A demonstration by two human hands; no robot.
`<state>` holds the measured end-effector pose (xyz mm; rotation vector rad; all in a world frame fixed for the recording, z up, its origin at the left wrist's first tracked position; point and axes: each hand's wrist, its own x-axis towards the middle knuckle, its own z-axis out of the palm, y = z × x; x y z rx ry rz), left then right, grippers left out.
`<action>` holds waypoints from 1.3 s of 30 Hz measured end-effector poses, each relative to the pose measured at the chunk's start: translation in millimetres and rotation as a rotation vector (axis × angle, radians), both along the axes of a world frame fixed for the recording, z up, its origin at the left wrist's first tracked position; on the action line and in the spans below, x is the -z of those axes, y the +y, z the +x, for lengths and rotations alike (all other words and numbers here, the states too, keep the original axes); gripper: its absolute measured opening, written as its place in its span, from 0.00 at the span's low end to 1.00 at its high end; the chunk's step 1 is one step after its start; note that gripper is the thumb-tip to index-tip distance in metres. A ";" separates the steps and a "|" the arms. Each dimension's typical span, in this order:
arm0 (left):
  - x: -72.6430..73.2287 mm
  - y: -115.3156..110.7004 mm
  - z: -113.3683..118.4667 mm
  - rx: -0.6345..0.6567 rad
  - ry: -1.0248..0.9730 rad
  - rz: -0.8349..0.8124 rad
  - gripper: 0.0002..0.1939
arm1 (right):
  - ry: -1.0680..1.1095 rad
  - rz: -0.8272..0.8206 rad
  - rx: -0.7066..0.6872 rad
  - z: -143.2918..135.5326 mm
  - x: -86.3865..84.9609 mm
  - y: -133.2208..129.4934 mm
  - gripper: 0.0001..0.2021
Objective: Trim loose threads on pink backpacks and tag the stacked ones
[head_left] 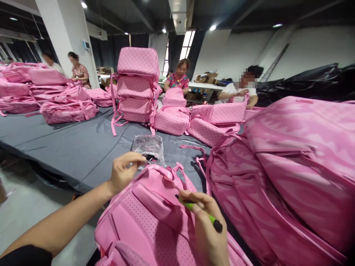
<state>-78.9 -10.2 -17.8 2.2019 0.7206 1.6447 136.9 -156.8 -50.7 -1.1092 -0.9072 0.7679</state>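
Note:
A pink backpack lies in front of me with its padded, perforated back panel facing up. My right hand is closed around a slim green pen-like tool with black ends, over the backpack's upper right part. Beyond the backpack's top edge is a clear plastic bag with small dark items in it. My left hand is at the near left side of this bag, thumb and fingers drawn together; whether it grips the bag's edge or a small item is unclear.
Large pink backpacks crowd my right side. A tall stack of pink bags stands across the grey-covered table, with more piled at the far left. Several people work behind the table, one in a white shirt.

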 end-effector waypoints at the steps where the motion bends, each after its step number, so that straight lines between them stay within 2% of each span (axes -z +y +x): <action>1: -9.1 -16.1 0.3 0.110 0.048 0.137 0.09 | 0.032 -0.021 0.019 -0.6 -8.1 -0.6 0.11; 3: -19.2 -42.2 0.9 0.296 0.159 0.393 0.13 | 0.083 -0.099 -0.042 -2.1 -22.3 -1.6 0.15; 4: -20.1 -51.0 1.4 0.345 0.200 0.468 0.14 | 0.114 -0.134 -0.118 -3.1 -27.6 -2.7 0.18; 7: -11.9 -62.9 5.1 0.383 0.244 0.502 0.13 | 0.205 -0.194 -0.386 -9.9 -35.2 -10.2 0.23; 9: -4.7 -65.7 10.1 0.335 0.240 0.484 0.11 | 0.253 -0.235 -0.460 -18.2 -34.6 -16.9 0.21; 12: 1.9 -73.7 19.0 0.221 0.266 0.552 0.07 | 0.338 -0.270 -0.394 -29.1 -30.4 -22.4 0.16; 15: 10.6 -83.0 21.2 0.152 0.356 0.641 0.13 | 0.266 -0.211 -0.231 -22.9 -28.4 -18.0 0.15; 17: 20.2 -83.9 15.2 0.049 0.383 0.537 0.22 | 0.010 -0.157 -0.030 -7.6 -29.2 -10.3 0.14; 19: 30.6 -79.2 4.6 -0.126 0.392 0.235 0.31 | -0.330 -0.087 0.139 9.1 -30.1 0.4 0.11; 20: 34.8 -75.4 -1.0 -0.205 0.401 0.045 0.34 | -0.485 -0.050 0.174 15.2 -30.3 6.6 0.11; 21: 38.0 -71.4 -6.2 -0.253 0.424 -0.143 0.38 | -0.615 -0.029 0.165 18.7 -30.2 13.0 0.10; 23: 41.0 -64.6 -13.4 -0.242 0.478 -0.424 0.38 | -0.814 -0.075 0.064 17.2 -29.5 25.8 0.10; 25: 41.2 -61.1 -16.5 -0.169 0.505 -0.561 0.35 | -1.006 -0.228 -0.098 6.9 -29.3 36.9 0.09; 28: 43.3 -61.2 -17.4 -0.137 0.495 -0.559 0.35 | -1.290 -0.442 -0.325 -12.2 -30.5 47.4 0.08; 32: 54.6 -61.1 -18.4 -0.156 0.500 -0.460 0.37 | -1.526 -0.480 -0.378 -26.9 -30.2 53.3 0.11; 39: 66.7 -57.1 -21.7 -0.168 0.494 -0.381 0.36 | -1.601 -0.498 -0.549 -31.6 -30.7 63.6 0.12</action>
